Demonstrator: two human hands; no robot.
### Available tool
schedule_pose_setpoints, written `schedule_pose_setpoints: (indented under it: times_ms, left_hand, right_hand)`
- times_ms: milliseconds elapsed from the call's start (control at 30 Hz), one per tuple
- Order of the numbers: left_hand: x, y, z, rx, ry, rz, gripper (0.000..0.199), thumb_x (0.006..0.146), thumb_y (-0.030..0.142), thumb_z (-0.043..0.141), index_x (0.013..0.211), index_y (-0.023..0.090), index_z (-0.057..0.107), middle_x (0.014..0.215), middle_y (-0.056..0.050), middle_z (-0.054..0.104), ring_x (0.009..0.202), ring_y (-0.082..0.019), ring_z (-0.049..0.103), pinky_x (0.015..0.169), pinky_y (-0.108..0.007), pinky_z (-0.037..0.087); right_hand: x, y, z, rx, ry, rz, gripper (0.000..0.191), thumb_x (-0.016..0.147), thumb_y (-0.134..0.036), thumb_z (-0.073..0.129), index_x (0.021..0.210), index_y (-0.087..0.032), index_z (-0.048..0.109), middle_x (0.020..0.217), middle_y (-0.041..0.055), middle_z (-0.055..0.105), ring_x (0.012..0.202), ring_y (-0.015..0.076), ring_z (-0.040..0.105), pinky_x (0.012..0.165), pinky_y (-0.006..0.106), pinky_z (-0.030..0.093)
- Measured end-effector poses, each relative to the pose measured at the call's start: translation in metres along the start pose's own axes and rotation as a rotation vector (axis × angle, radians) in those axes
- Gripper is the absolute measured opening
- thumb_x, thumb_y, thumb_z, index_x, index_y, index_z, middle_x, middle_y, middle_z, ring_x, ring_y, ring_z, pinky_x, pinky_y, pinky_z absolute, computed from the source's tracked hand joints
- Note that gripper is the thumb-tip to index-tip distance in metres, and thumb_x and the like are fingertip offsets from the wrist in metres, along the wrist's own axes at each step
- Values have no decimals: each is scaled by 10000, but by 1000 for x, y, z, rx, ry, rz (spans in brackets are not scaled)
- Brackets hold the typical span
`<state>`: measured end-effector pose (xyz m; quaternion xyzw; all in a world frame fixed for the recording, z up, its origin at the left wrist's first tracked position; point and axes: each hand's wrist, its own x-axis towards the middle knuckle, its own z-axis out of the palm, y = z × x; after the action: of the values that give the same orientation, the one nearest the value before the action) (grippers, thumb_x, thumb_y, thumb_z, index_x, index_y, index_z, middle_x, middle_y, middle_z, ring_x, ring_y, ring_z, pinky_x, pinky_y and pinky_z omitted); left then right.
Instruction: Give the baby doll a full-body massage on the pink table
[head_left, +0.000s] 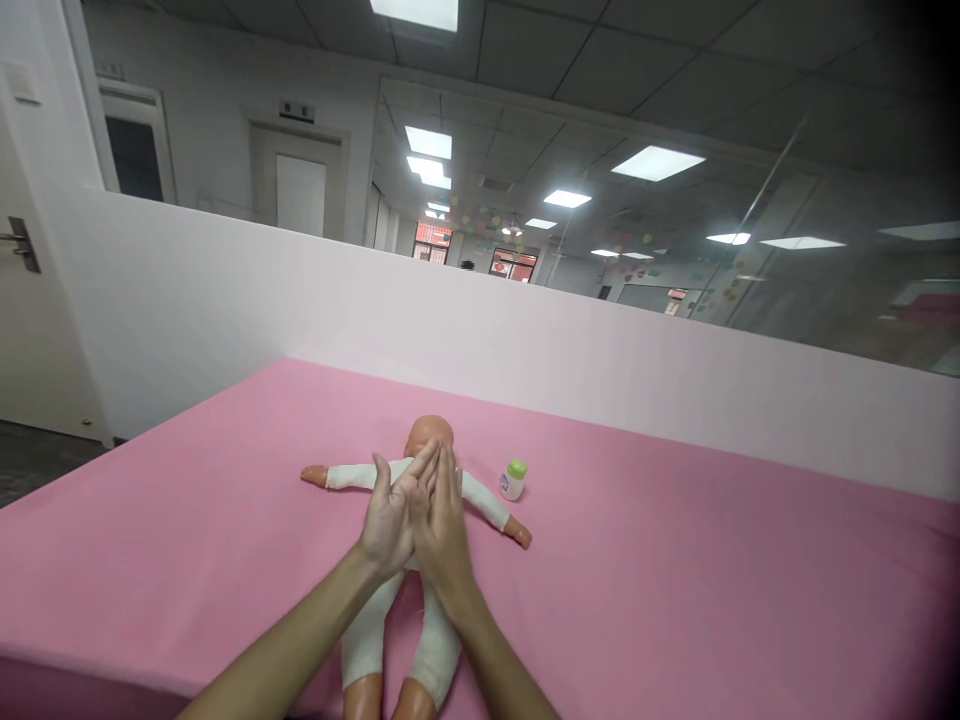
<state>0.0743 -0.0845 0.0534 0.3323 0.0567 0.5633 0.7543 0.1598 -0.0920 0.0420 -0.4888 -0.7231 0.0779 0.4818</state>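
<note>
A baby doll [431, 431] in white clothing lies on its back on the pink padded surface [637, 560], its arms spread and its legs toward me. Above its chest, my left hand [391, 515] has its palm turned up and fingers stretched out. My right hand [442, 525] lies against the left palm, its fingers straight and pointing toward the doll's head. No object shows between the hands. They hide most of the doll's torso and part of its face. A small jar [513, 481] with a green lid stands right of the doll, beyond its outstretched arm.
A low white wall [480, 330] runs along the far edge of the pink surface, with a large glass pane [637, 220] above it. At the far left is a door [45, 300] with a metal handle. Another door [300, 190] shows behind the wall.
</note>
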Motion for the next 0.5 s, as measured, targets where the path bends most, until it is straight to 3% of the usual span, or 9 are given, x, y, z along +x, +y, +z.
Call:
schedule_pose_setpoints:
  times_ms: [100, 200, 267, 333, 367, 433, 500]
  left_hand:
    - [1, -12, -8, 40, -2, 90, 897, 906, 874, 286, 1626, 344, 361, 1716, 34, 259, 1608, -277, -7, 1316, -494, 67]
    - [-6, -34, -11, 45, 49, 211, 941, 850, 919, 321, 1625, 386, 348, 1709, 59, 271, 1609, -291, 37, 1316, -506, 110]
    - [-13, -36, -13, 75, 53, 96, 889, 895, 883, 300, 1589, 346, 440, 1686, 13, 341, 1602, -299, 127, 1307, -508, 162]
    - [-16, -24, -17, 163, 13, -53, 899, 924, 865, 228, 1531, 279, 537, 1652, -48, 409, 1587, -310, 205, 1296, -506, 200]
    - [-16, -16, -21, 242, -9, -58, 929, 923, 868, 188, 1512, 255, 562, 1645, -68, 421, 1580, -311, 232, 1295, -499, 204]
    - [-10, 2, -32, 484, -3, 66, 901, 946, 843, 194, 1490, 235, 580, 1630, -83, 443, 1558, -299, 294, 1292, -478, 209]
    - [2, 16, -46, 814, 72, 212, 707, 1006, 729, 356, 1414, 224, 638, 1541, -97, 555, 1482, -285, 431, 1265, -464, 271]
  right_hand:
    - [-23, -12, 14, -32, 4, -69, 771, 1072, -605, 272, 1683, -202, 32, 1739, 117, 155, 1613, 313, 69, 1270, 630, 184]
    - [-22, -18, 17, -81, -5, -147, 795, 1038, -686, 266, 1665, -199, 226, 1701, 126, 290, 1603, 347, 133, 1268, 666, 117]
    - [-7, -9, 12, -60, -18, -116, 737, 1053, -655, 280, 1625, -197, 348, 1660, 125, 383, 1587, 327, 221, 1277, 631, 143]
    - [8, 9, 4, 17, -14, -27, 662, 1070, -600, 317, 1579, -194, 436, 1629, 124, 440, 1561, 296, 302, 1269, 567, 237]
    - [14, 20, 0, 66, -15, 23, 625, 1075, -572, 335, 1555, -197, 474, 1606, 123, 474, 1538, 282, 355, 1251, 532, 296]
    - [22, 40, -5, 138, -21, 110, 550, 1071, -523, 386, 1478, -200, 568, 1505, 129, 590, 1436, 273, 505, 1185, 475, 405]
    - [28, 57, -8, 127, -40, 149, 463, 1054, -463, 446, 1346, -189, 678, 1347, 131, 706, 1275, 279, 637, 1107, 441, 471]
